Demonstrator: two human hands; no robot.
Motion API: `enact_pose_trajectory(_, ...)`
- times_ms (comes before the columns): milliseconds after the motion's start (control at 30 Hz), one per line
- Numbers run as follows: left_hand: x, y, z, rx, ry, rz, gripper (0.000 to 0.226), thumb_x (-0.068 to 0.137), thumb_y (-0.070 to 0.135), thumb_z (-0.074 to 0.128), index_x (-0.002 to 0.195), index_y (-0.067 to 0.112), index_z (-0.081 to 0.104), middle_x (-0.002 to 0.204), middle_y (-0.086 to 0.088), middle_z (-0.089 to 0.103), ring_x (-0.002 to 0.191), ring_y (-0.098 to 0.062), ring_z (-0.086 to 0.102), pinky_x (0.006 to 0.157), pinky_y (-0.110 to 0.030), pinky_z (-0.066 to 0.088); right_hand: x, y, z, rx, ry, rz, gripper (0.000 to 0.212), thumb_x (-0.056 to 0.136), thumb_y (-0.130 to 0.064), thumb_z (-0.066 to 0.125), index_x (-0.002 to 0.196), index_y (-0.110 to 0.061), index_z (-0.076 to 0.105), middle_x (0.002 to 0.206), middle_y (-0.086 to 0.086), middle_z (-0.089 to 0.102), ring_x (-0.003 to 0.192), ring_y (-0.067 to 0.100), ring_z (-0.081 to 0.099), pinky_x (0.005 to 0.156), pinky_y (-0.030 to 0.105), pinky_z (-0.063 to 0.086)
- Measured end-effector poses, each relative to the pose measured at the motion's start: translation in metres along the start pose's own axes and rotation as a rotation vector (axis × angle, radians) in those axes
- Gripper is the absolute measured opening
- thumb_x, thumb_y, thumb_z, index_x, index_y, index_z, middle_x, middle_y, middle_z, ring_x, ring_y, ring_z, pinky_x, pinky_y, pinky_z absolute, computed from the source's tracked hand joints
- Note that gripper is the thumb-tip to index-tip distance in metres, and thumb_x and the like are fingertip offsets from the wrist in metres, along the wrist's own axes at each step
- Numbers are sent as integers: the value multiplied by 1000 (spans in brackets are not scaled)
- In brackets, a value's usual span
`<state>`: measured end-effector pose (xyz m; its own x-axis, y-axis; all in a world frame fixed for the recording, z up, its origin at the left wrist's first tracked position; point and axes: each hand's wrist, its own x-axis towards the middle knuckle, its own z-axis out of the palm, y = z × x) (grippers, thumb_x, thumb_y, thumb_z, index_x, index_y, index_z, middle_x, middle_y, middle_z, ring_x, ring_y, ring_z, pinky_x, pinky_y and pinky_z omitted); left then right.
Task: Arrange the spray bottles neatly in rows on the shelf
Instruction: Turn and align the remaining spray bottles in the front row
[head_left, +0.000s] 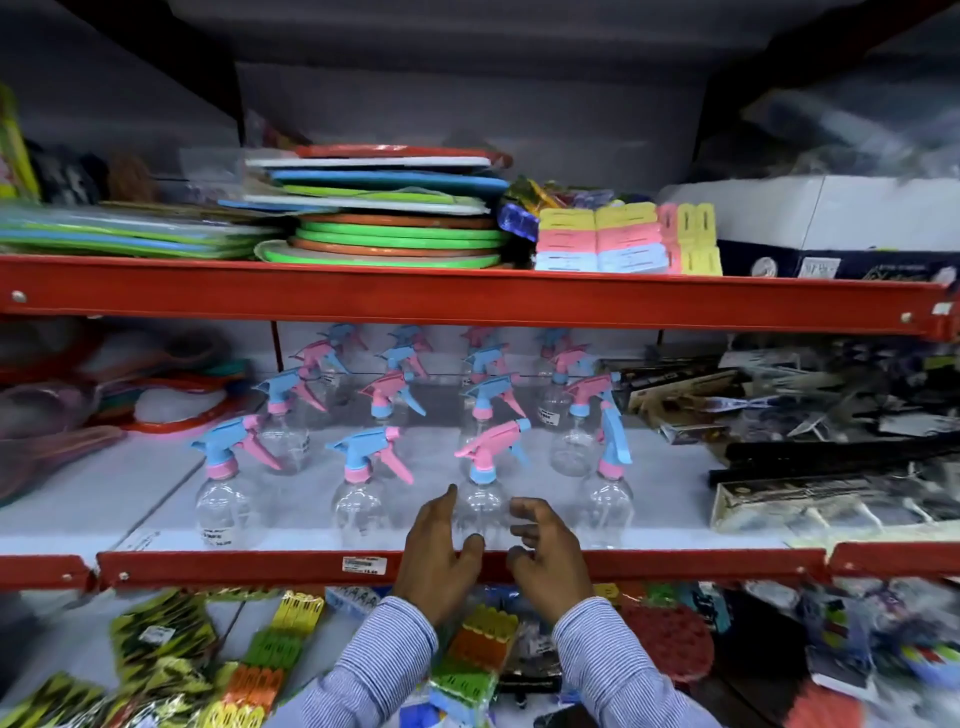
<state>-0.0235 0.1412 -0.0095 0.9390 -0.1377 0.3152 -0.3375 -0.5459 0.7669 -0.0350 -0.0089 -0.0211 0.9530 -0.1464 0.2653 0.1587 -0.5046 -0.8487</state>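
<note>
Sixteen spray bottles (four rows), two hands

This is a shop aisle. Red steel racking holds stock in bulk: many identical spray bottles in rows, stacked plastic plates, packs of pegs, wrapped goods piled at the right. A price label is stuck on the shelf edge, and small stickers show on some bottles. More packaged wares fill the shelf below.
</note>
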Motion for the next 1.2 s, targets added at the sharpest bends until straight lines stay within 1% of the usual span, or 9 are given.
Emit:
enact_pose_trajectory(100, 1, 6, 3, -6, 25, -24, 68, 88, 16, 56, 149, 13, 24, 150, -11, 39, 137, -25, 38, 111, -30, 29, -2, 2, -2, 5, 38, -9, 44, 79, -1, 56, 118, -20, 51, 123, 2, 57, 99, 14, 60, 84, 22, 50)
enact_pose_trajectory(267, -7, 6, 6, -38, 97, -9, 58, 85, 12, 58, 139, 12, 36, 139, -10, 46, 125, -27, 47, 106, -44, 42, 2, 1, -4, 10, -51, 23, 60, 83, -1, 53, 139, -16, 39, 136, 1, 50, 119, 17, 54, 99, 25, 46)
enact_pose_trajectory(433, -6, 7, 6, -60, 108, 19, 50, 85, 10, 56, 133, 15, 44, 132, -4, 57, 120, -21, 53, 103, -40, 45, 2, 0, -3, 4, -42, 7, 53, 81, 1, 54, 131, -19, 48, 131, 2, 57, 110, 14, 58, 96, 22, 46)
enact_pose_trajectory(667, -9, 4, 5, -58, 101, 19, 56, 86, 12, 56, 139, 18, 39, 141, -2, 50, 128, -19, 47, 108, -36, 41, -3, 2, -3, -5, -22, -10, 54, 81, 1, 56, 131, -19, 48, 131, 2, 56, 117, 15, 55, 98, 21, 43)
enact_pose_trajectory(733, -11, -1, 3, -46, 129, 42, 58, 85, 15, 57, 140, 19, 37, 142, -2, 45, 128, -18, 45, 109, -39, 41, -8, 5, -3, 0, 36, -36, 54, 79, 2, 56, 128, -20, 51, 128, 0, 58, 115, 13, 56, 99, 22, 44)
enact_pose_trajectory(833, -19, 4, 2, -49, 218, 156, 53, 78, 20, 56, 129, 25, 45, 128, 5, 47, 117, -12, 49, 100, -38, 48, -21, 11, -16, 29, 172, -89, 51, 75, 6, 54, 113, -28, 61, 115, -6, 65, 107, 2, 60, 93, 19, 49)
enact_pose_trajectory(1000, -21, 19, 16, -63, 216, 285, 40, 75, 17, 56, 111, 33, 54, 112, 11, 49, 109, -3, 51, 90, -25, 49, -33, 29, -45, 2, 449, -60, 46, 70, 10, 55, 86, -32, 65, 89, -12, 70, 80, 1, 65, 65, 6, 48)
enact_pose_trajectory(1100, -22, 38, 42, -95, 142, 306, 38, 75, 19, 56, 110, 35, 54, 108, 12, 52, 106, 3, 52, 82, -5, 41, -34, 38, -72, -15, 568, -49, 40, 71, 8, 56, 84, -29, 63, 84, -9, 69, 71, 8, 63, 62, 12, 49)
enact_pose_trajectory(1200, -17, 56, 71, -90, 59, 288, 42, 74, 22, 57, 115, 32, 51, 111, 11, 54, 106, 2, 53, 87, -7, 41, -20, 48, -97, 4, 587, -52, 40, 70, 9, 53, 90, -25, 61, 90, 0, 68, 77, 16, 63, 69, 24, 52)
